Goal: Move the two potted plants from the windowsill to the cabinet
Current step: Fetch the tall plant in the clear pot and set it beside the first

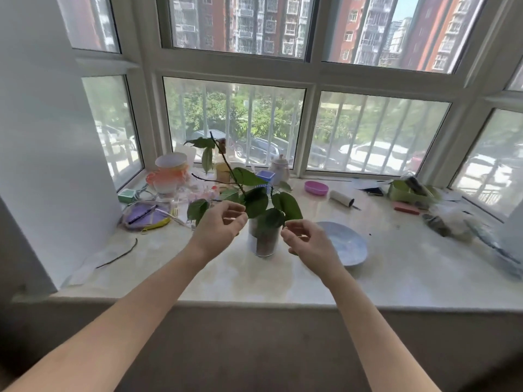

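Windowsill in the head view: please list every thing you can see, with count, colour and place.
potted plant: one, green leaves in a clear pot, centre of the sill, between the hands
plate: one, pale blue, right of the pot
pink dish: one, pink, behind the plate
paper roll: one, white, lying right of the pink dish
teapot: one, white, by the glass
stacked bowls: a few, white and orange, back left
purple tray: one, with a dark pen on it, left
windowsill: one, cream marble
left hand: one, open, left of the pot
right hand: one, open, right of the pot
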`<state>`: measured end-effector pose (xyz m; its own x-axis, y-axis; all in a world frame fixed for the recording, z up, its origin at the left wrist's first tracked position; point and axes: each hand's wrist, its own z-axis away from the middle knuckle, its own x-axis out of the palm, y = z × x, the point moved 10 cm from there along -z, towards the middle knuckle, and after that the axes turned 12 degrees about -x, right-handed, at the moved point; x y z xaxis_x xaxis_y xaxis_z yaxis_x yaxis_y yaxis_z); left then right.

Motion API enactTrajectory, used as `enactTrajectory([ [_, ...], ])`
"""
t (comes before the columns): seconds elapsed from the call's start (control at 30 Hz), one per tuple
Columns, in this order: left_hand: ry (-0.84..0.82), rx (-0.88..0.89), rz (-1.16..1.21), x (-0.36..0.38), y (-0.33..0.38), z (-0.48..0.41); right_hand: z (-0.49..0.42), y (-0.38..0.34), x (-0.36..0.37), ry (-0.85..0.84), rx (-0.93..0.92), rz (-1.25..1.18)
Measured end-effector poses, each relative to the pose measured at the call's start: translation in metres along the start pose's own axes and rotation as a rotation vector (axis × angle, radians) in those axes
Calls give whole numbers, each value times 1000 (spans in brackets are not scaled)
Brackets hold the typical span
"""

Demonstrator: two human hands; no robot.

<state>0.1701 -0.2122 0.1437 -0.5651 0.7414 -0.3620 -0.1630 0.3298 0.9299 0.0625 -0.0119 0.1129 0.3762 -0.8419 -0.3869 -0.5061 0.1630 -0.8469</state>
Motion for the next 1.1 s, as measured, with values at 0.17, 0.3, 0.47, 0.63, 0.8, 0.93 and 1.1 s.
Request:
enactTrajectory([
  [0.17, 0, -21, -14, 24, -37, -27, -16, 53, 19, -71, 40, 34],
  [0.3, 17, -78, 13, 39, -85, -49, -25, 111, 44, -169, 97, 66],
  [0.47, 41, -121, 92, 59, -123, -74, -33, 164, 62, -176, 150, 59],
  [0.63, -6, -176, 137, 85, -158, -94, -47, 195, 67, -63, 167, -62],
  [0.8, -114, -196, 226, 103, -170, -113, -67, 203, 78, -30, 100, -189],
  [0.93, -155, -143, 266, 113, -170, -124, -82, 209, 91, -76, 60, -257],
  [1.1, -145, -97, 193, 109, -175, -134, -91, 206, 99, -127, 7, -179],
])
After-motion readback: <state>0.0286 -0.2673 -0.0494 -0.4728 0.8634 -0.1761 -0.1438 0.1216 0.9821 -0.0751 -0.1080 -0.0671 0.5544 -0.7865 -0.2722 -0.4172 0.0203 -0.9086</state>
